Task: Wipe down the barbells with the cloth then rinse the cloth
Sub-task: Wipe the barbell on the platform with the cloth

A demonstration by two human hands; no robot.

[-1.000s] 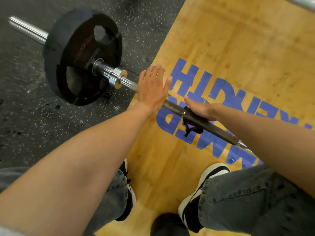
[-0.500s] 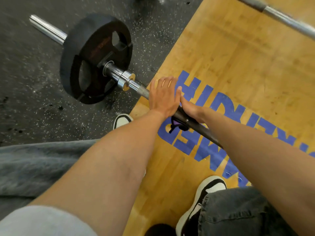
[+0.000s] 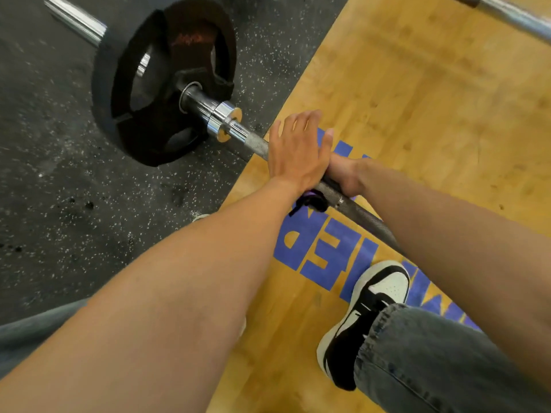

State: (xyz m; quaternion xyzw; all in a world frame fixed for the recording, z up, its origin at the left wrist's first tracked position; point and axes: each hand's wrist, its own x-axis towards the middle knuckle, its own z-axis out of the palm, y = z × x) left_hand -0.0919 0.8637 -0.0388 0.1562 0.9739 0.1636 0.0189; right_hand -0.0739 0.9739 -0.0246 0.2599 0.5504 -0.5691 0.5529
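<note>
A barbell (image 3: 368,217) lies across the edge of a wooden platform, with a black plate (image 3: 143,84) on its chrome sleeve at the upper left. My left hand (image 3: 298,153) rests flat on the knurled shaft, fingers straight. Right beside it, touching it, my right hand (image 3: 346,174) grips the shaft. A dark purple cloth (image 3: 311,202) is wrapped on the bar under that grip, and a fold of it hangs below my left wrist. Most of the cloth is hidden by the hands.
A second barbell (image 3: 512,16) crosses the top right corner. The wooden platform (image 3: 417,99) carries blue lettering, and black speckled rubber floor (image 3: 59,174) lies to the left. My black and white shoe (image 3: 369,308) stands on the platform below the bar.
My right hand has slid with the cloth along the shaft toward the plate until it meets my left hand. The left hand stays flat on the bar.
</note>
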